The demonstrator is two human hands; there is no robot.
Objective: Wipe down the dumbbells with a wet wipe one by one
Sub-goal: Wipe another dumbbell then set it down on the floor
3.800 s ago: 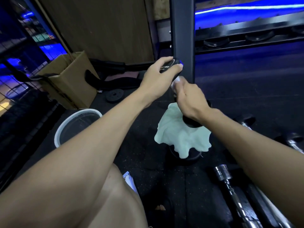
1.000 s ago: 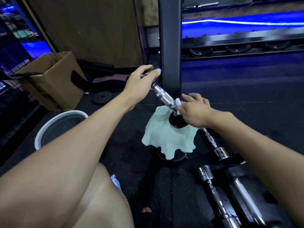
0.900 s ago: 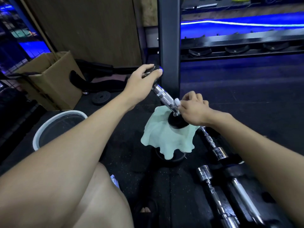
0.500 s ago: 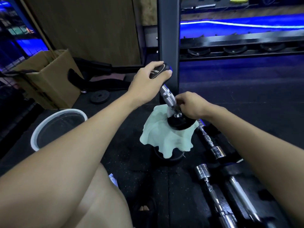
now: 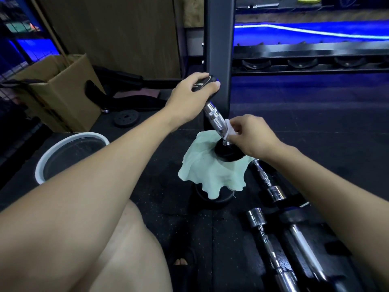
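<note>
arms: bare, no sleeves | hands (image 5: 190, 95): no gloves, rings or watch | knee (image 5: 126, 239): bare

The dumbbell (image 5: 216, 120) I hold has a shiny chrome, knurled handle and black ends; the wet wipe (image 5: 229, 130) is white; the cloth (image 5: 210, 171) under it is pale mint green; the floor (image 5: 315, 127) is black with fine pale speckles; the bucket (image 5: 42, 163) has a white rim; the cardboard box (image 5: 69, 98) is brown; the strip lights (image 5: 315, 31) glow blue
</note>
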